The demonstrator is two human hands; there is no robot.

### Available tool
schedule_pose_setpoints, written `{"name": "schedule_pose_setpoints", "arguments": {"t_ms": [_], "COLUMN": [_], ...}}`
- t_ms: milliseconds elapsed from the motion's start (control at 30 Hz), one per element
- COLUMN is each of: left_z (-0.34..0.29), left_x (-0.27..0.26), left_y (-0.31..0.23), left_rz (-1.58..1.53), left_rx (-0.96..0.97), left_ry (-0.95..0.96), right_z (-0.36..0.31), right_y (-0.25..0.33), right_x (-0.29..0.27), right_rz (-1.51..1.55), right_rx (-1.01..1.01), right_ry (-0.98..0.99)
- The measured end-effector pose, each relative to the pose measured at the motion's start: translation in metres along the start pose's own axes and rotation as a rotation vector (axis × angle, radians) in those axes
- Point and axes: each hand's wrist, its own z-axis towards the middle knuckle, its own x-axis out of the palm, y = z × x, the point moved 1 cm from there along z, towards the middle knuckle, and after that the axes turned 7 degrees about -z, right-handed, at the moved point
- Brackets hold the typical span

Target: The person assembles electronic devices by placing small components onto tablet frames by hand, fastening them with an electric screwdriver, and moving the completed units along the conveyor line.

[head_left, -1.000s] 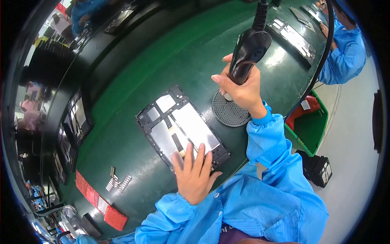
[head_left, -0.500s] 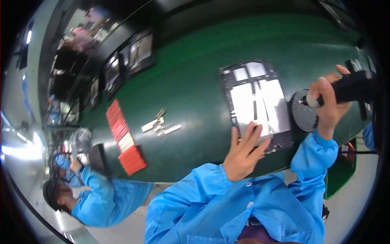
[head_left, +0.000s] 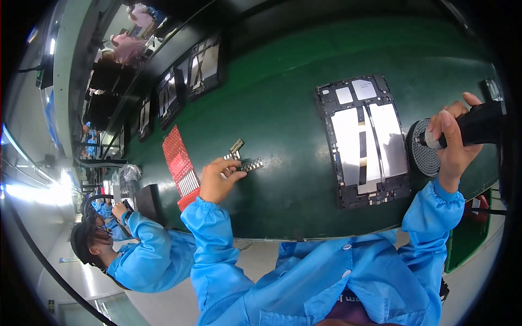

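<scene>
My left hand (head_left: 215, 180) reaches to a few small circuit boards on the green table. Its thumb and index finger close on the end of one narrow circuit board (head_left: 252, 164); another board (head_left: 236, 145) lies just beyond the fingertips. With my right hand (head_left: 454, 142) I grip a black electric screwdriver (head_left: 481, 124), held sideways with its pale tip end pointing left. Below that tip is a round, dark, dimpled screw tray (head_left: 423, 157). Between my hands lies an opened tablet (head_left: 363, 141) with silvery battery panels and a black frame.
Red bubble wrap (head_left: 178, 152) with a row of narrow boards lies left of my left hand. More opened tablets (head_left: 204, 65) stand along the far left. A black box (head_left: 148, 202) and a co-worker in blue (head_left: 141, 261) are at left. A green bin (head_left: 473, 233) sits below the right edge.
My left hand has left the tablet's lower edge and moved left to the small circuit boards, closing on one. My right hand still holds the screwdriver. The whole view has shifted slightly.
</scene>
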Motion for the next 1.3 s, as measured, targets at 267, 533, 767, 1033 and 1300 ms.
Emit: {"name": "schedule_pose_setpoints", "arguments": {"t_ms": [267, 533, 767, 1033, 1300], "left_z": [-0.001, 0.0, 0.011, 0.025, 0.034], "left_x": [0.06, 0.055, 0.049, 0.05, 0.05], "left_y": [-0.047, -0.039, -0.045, -0.039, -0.071], "left_rz": [-0.154, -0.104, -0.132, -0.604, 0.104], "left_rx": [0.255, 0.139, 0.121, -0.099, 0.28], "left_ry": [-0.053, -0.058, 0.09, 0.293, 0.247], "right_z": [0.0, -0.001, -0.001, -0.001, -0.001], "right_y": [-0.003, -0.004, 0.0, 0.002, 0.0], "right_x": [0.001, -0.003, -0.002, -0.002, -0.003], "right_rz": [0.012, -0.006, 0.042, 0.029, 0.008], "right_rx": [-0.015, 0.001, -0.003, 0.003, 0.011], "right_ry": [0.018, 0.029, -0.001, -0.012, -0.007]}}
